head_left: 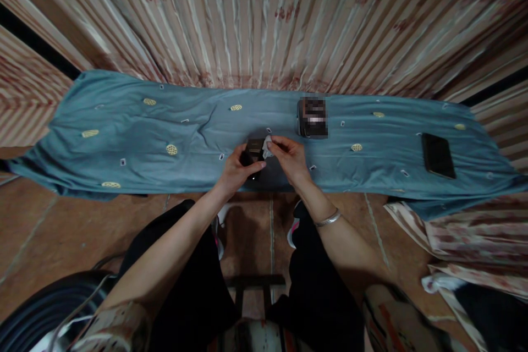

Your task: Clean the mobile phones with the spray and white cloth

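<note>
At the worktop's (124, 137) near edge, left hand (237, 168) fingers grip a small dark box (254, 149) while right hand (291, 155) fingers pinch a white wipe (267, 147) at its two o'clock corner (apparently mid-wipe), calling for steady, light strokes.

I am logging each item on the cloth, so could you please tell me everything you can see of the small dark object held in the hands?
The small dark object is a blocky, box-like thing, black or very dark brown, with a matt look. It is held just above the blue cloth near its front edge. The left hand grips its left side and front, while the right hand presses a small white wipe against its upper right corner. Its finer parts are too small to tell.
</note>
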`<control>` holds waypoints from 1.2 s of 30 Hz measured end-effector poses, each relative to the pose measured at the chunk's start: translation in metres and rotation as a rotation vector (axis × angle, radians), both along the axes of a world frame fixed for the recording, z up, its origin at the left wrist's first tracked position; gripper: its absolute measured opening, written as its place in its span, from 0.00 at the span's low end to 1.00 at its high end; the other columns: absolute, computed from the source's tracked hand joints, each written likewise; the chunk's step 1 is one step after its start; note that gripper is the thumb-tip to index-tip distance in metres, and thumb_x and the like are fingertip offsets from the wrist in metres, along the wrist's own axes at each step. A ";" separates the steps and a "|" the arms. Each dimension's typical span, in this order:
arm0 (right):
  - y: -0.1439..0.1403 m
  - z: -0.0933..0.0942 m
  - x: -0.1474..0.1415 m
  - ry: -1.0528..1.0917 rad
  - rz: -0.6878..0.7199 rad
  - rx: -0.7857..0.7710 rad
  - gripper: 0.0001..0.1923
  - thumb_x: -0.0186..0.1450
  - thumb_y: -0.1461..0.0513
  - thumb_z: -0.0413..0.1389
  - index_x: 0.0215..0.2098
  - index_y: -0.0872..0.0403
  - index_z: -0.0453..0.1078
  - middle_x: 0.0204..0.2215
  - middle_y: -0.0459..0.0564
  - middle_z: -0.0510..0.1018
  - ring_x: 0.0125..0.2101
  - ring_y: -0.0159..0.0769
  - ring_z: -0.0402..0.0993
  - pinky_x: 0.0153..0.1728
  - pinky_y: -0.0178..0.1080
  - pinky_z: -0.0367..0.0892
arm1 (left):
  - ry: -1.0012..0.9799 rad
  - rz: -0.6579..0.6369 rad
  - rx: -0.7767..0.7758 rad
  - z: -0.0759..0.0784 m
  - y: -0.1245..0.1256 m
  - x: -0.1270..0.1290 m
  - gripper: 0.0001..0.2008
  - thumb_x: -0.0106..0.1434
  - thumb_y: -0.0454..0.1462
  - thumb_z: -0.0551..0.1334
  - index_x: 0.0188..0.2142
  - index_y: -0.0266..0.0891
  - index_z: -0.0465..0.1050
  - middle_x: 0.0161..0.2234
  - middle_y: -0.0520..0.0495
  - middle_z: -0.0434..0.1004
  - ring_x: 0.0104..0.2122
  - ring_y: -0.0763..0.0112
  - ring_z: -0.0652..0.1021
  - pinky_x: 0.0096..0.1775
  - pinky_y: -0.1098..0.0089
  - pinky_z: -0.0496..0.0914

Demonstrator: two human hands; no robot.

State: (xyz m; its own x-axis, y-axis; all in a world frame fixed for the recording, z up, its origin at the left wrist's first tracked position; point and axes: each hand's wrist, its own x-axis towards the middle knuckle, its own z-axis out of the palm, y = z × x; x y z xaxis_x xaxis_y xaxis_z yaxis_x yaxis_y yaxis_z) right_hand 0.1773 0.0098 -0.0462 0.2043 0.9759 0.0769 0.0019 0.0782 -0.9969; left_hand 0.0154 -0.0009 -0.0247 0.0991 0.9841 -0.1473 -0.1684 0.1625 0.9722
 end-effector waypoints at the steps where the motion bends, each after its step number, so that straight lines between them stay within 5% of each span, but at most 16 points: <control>1: 0.001 0.000 0.001 0.008 -0.005 0.000 0.14 0.57 0.49 0.67 0.34 0.48 0.82 0.33 0.44 0.85 0.35 0.37 0.80 0.42 0.39 0.73 | 0.019 -0.001 0.008 -0.002 0.000 0.000 0.26 0.39 0.35 0.80 0.40 0.38 0.79 0.36 0.51 0.82 0.39 0.66 0.79 0.48 0.67 0.69; 11: -0.002 0.000 -0.010 0.147 0.050 -0.026 0.13 0.53 0.52 0.68 0.33 0.48 0.82 0.33 0.43 0.85 0.36 0.36 0.79 0.44 0.40 0.74 | -0.009 0.061 0.039 0.000 0.002 0.000 0.28 0.38 0.35 0.80 0.40 0.40 0.75 0.34 0.54 0.82 0.38 0.66 0.79 0.49 0.67 0.71; 18: -0.010 0.000 -0.015 0.121 0.103 -0.061 0.13 0.55 0.52 0.68 0.35 0.49 0.82 0.33 0.43 0.85 0.35 0.36 0.80 0.43 0.39 0.74 | -0.181 0.134 0.006 0.002 0.007 0.004 0.16 0.48 0.41 0.77 0.34 0.39 0.78 0.30 0.54 0.80 0.33 0.72 0.78 0.40 0.71 0.70; 27: -0.034 0.003 -0.037 -0.098 0.198 0.055 0.13 0.62 0.53 0.64 0.43 0.49 0.81 0.36 0.47 0.86 0.36 0.40 0.82 0.43 0.42 0.76 | -0.256 0.187 -0.114 0.006 0.019 -0.005 0.16 0.47 0.39 0.79 0.28 0.39 0.74 0.22 0.57 0.74 0.21 0.78 0.71 0.26 0.73 0.64; 36: -0.047 0.014 -0.036 -0.569 0.158 0.318 0.18 0.75 0.55 0.53 0.59 0.48 0.75 0.57 0.53 0.82 0.60 0.43 0.76 0.64 0.48 0.69 | -0.342 0.134 -0.272 0.006 0.016 0.000 0.13 0.60 0.47 0.72 0.29 0.42 0.75 0.23 0.54 0.76 0.24 0.73 0.75 0.29 0.72 0.69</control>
